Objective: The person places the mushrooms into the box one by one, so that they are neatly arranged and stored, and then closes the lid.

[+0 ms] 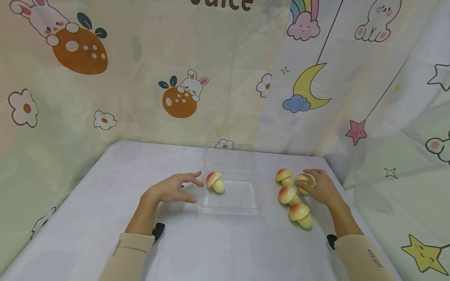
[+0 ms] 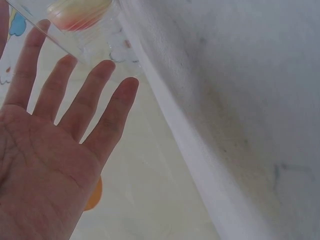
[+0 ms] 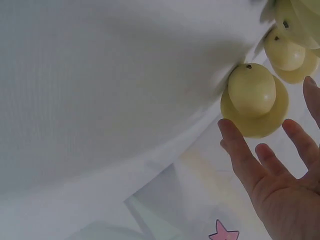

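Observation:
A toy mushroom (image 1: 218,185) with a red-tinged cap lies in the left part of a clear plastic box (image 1: 242,197), whose transparent lid stands folded back behind it. At the box's left side, my left hand (image 1: 175,188) has its fingers spread, fingertips right at the rim. In the left wrist view, that hand's palm (image 2: 47,155) shows with nothing in it. My right hand (image 1: 320,188) reaches around the mushroom farthest right (image 1: 305,183). The right wrist view shows this mushroom (image 3: 252,95) at the fingertips of the spread right hand (image 3: 287,185).
Several more pale yellow mushrooms stand close to the right hand: one at the back (image 1: 284,177), a middle one (image 1: 289,195) and a front one (image 1: 300,215). A white cloth covers the table (image 1: 225,249). Behind it hangs a printed curtain (image 1: 140,89).

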### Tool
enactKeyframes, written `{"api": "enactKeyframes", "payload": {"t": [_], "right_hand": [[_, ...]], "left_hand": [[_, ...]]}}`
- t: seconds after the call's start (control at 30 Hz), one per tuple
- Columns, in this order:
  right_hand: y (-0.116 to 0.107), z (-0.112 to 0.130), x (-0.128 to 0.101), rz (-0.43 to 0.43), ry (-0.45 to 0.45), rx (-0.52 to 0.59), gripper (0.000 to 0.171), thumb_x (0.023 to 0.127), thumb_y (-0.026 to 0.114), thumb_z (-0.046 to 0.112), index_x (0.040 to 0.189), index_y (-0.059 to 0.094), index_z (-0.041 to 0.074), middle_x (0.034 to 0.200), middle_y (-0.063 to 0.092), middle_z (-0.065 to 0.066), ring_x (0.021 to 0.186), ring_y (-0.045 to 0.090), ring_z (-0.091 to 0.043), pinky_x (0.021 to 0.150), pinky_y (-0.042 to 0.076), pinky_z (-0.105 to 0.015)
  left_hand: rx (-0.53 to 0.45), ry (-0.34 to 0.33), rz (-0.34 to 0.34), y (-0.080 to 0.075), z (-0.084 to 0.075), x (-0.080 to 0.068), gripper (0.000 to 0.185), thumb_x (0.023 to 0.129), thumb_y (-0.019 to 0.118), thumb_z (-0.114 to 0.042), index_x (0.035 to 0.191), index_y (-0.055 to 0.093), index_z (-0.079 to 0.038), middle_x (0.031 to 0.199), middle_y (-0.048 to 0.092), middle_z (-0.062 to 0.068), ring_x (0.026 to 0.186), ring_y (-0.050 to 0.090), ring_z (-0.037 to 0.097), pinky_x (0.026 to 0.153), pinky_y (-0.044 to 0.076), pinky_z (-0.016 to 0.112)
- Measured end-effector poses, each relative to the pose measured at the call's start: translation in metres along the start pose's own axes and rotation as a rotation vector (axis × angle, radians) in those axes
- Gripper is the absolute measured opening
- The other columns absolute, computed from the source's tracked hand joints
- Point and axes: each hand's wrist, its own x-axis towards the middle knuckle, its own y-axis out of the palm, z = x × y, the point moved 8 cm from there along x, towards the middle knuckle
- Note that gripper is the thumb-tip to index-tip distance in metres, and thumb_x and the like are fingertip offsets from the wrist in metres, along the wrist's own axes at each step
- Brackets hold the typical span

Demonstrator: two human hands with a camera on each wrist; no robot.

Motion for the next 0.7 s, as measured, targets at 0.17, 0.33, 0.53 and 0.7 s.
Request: {"api": "enactKeyframes", "payload": {"t": [0.17,0.33,0.53,0.7], "right_hand": [[0.005,-0.004,0.000,0.000,0.018,0.014,0.060,0.097,0.072,0.033,0.140,0.054,-0.005,0.142,0.045,-0.039,0.131,0.040,-0.059,0.105,0.036,-0.075],[0.011,-0.007,-0.001,0.023,0.019,0.013,0.062,0.098,0.070,0.033,0.144,0.052,-0.005,0.143,0.045,-0.040,0.132,0.040,-0.060,0.106,0.034,-0.076],[0.014,-0.007,0.000,0.042,0.024,0.027,0.064,0.098,0.071,0.032,0.146,0.050,-0.004,0.142,0.047,-0.040,0.131,0.042,-0.060,0.105,0.037,-0.075],[0.015,-0.008,0.002,0.042,0.019,0.038,0.060,0.097,0.072,0.027,0.146,0.052,-0.002,0.141,0.050,-0.039,0.130,0.044,-0.059,0.104,0.038,-0.074]], "left_hand": [[0.003,-0.005,0.000,0.000,0.002,0.001,0.055,0.085,0.085,-0.034,0.135,0.067,-0.018,0.168,0.032,0.004,0.155,0.025,0.035,0.117,0.035,0.063],[0.004,-0.009,0.004,0.001,0.004,0.001,0.056,0.085,0.085,-0.037,0.135,0.067,-0.020,0.168,0.032,0.003,0.155,0.027,0.035,0.118,0.034,0.063],[0.003,-0.005,0.005,0.001,0.003,0.000,0.056,0.086,0.084,-0.037,0.135,0.067,-0.019,0.168,0.032,0.005,0.154,0.029,0.036,0.118,0.034,0.062],[0.004,-0.010,0.003,0.000,0.002,0.000,0.056,0.085,0.084,-0.037,0.135,0.067,-0.020,0.168,0.032,0.003,0.154,0.029,0.036,0.118,0.035,0.062]]}}
